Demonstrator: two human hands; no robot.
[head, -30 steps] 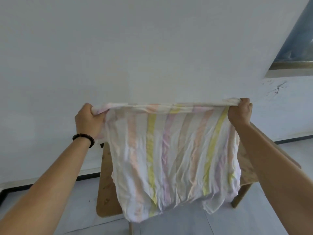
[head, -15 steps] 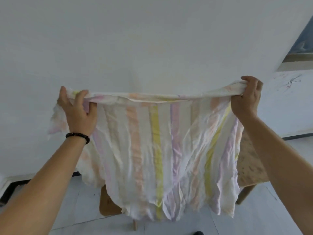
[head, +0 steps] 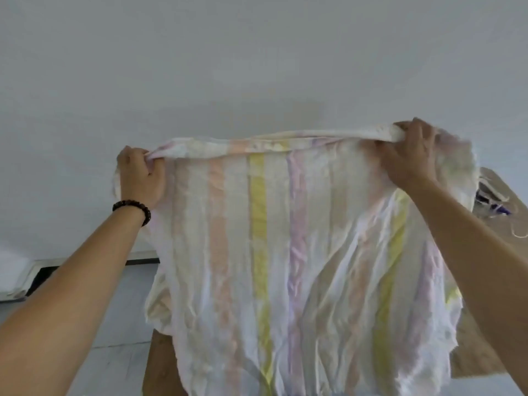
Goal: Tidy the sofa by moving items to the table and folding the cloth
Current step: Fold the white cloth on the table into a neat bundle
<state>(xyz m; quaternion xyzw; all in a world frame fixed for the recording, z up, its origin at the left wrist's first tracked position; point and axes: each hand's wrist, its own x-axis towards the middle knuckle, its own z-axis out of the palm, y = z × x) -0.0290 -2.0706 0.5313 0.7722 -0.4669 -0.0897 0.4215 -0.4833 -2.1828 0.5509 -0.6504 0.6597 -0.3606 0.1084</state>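
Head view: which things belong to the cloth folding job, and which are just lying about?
Job: cloth, gripped at its top edge by left hand and right hand; table behind.
Lying about: purple-and-white item on the table; bracelet on left wrist.

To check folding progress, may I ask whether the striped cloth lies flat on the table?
No, left hand and right hand hold the striped cloth aloft by its edge.

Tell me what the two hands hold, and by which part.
Both hold the striped cloth by its bunched top edge: the left hand near its left end, the right hand near its right end.
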